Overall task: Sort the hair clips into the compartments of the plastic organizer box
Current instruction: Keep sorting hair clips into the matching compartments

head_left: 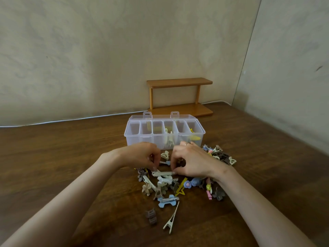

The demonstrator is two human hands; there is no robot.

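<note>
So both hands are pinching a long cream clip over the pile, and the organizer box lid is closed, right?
Not quite. The head view shows the organizer box with its lid open, tipped back behind the compartments. The rest holds: the left hand and right hand pinch the long cream clip over the pile.

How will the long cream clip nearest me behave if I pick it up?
The long cream clip looks thin and rigid, so probably stiff and light. Lying flat on the table, it should slide rather than roll. Its narrow tip may slip; pinch the wider end.
</note>
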